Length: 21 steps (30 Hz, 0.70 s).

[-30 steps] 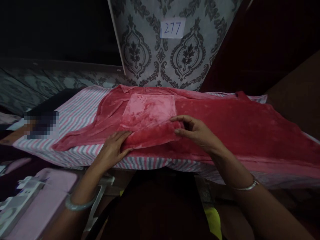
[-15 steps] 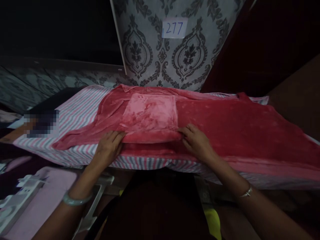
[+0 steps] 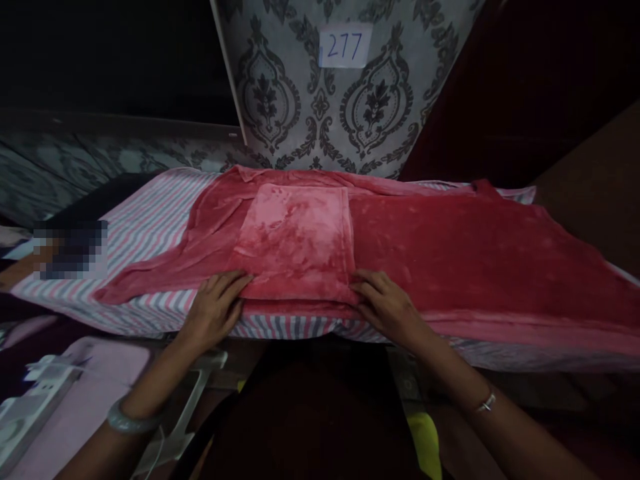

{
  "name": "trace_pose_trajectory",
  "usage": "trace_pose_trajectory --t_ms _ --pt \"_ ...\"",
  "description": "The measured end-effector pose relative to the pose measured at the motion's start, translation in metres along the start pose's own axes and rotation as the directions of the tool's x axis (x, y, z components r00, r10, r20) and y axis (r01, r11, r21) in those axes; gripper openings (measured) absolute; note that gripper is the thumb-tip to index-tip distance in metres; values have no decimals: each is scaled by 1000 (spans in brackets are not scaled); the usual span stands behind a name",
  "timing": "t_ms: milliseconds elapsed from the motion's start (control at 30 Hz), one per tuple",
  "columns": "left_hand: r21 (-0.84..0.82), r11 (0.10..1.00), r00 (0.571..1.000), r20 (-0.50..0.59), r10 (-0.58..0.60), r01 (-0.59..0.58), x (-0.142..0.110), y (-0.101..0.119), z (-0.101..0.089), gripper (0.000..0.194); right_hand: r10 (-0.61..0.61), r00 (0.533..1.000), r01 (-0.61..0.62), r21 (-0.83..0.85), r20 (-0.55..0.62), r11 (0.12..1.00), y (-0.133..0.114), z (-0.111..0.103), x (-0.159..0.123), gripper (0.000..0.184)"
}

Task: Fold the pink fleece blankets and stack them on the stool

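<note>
A lighter pink plush cloth panel (image 3: 300,233), roughly square, lies flat on a larger spread of red plush fabric (image 3: 475,260). My left hand (image 3: 215,307) pinches the panel's near left corner, thumb below and fingers on top. At the near right corner my right hand (image 3: 385,303) is closed in the same way, its fingertips on the panel's edge. The panel's near edge runs fairly straight between both hands, just above the red fabric's front border. What lies under the panel is hidden.
The fabric rests on a long board with a striped cover (image 3: 155,203). A dark screen (image 3: 110,60) is at upper left, and a paper marked 277 (image 3: 345,45) is on the patterned wall. A white power strip (image 3: 35,393) sits at lower left on a pink surface (image 3: 85,407).
The panel's near edge, raised and rolled before, has come down toward me and now lies flatter. Both hands moved slightly nearer with it. The view shifted a little.
</note>
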<state>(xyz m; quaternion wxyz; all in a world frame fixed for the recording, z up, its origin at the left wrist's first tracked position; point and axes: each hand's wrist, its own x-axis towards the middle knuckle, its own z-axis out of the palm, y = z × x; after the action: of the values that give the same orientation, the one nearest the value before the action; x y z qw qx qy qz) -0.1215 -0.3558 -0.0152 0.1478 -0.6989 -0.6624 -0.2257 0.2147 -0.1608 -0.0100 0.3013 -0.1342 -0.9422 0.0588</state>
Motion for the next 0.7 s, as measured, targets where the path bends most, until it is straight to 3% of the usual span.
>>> trace_pose_trajectory --t_ms 200,333,467,600,700 --pt "45 998 996 -78 48 -45 -1 -3 5 36 -22 999 20 30 45 999 2 7 1 36" --pt "14 1000 1000 -20 17 -16 -4 -6 4 36 11 999 -14 58 48 998 0 11 -2 34" --pt "-164 985 997 68 -38 48 -5 -7 -19 37 59 997 -68 209 49 976 -1 -2 -3 31" --pt "-217 968 991 -4 -133 129 18 -3 -40 37 166 986 -157 261 -14 952 -1 -20 24 37" --pt "-160 979 990 -41 -131 123 49 12 -35 43 215 976 -206 200 -23 958 -8 -16 60 45"
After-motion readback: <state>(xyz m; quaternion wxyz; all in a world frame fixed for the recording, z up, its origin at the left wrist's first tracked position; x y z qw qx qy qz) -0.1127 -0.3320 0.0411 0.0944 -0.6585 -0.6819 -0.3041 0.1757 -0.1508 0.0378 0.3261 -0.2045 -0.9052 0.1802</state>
